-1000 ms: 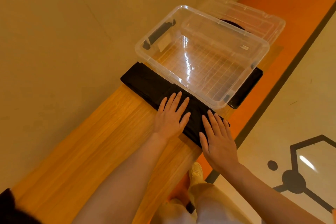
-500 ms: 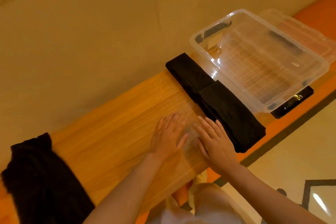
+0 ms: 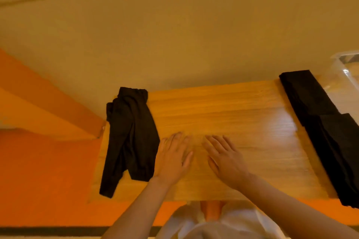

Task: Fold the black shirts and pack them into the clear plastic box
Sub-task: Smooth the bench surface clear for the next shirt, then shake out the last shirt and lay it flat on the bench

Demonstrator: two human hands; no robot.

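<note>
1. bg: tan wall behind, orange floor (image 3: 38, 190) w/ a dark stripe along the bottom edge.
2. long light-wood bench top (image 3: 223, 110) runs left-right across the view, glossy grain, picture a bit blurred.
3. left hand (image 3: 172, 159) lies palm down over the wood, fingers straight & spread, gripping nothing; its outer edge is just beside the crumpled shirt, can't tell if touching.
4. right hand (image 3: 225, 159) also palm down, fingers spread, holding nothing; close beside the left, small gap btwn them.
5. crumpled unfolded black shirt (image 3: 130, 137) lies at the bench's left end, one part hanging over the near edge.
6. folded black shirts (image 3: 326, 132) form a long flat strip across the bench at the right, well apart from both hands.
7. clear plastic box (image 3: 347, 71) only a corner in view at far right, just beyond the folded strip; contents can't be seen.
8. white clothing of the person at bottom centre.
</note>
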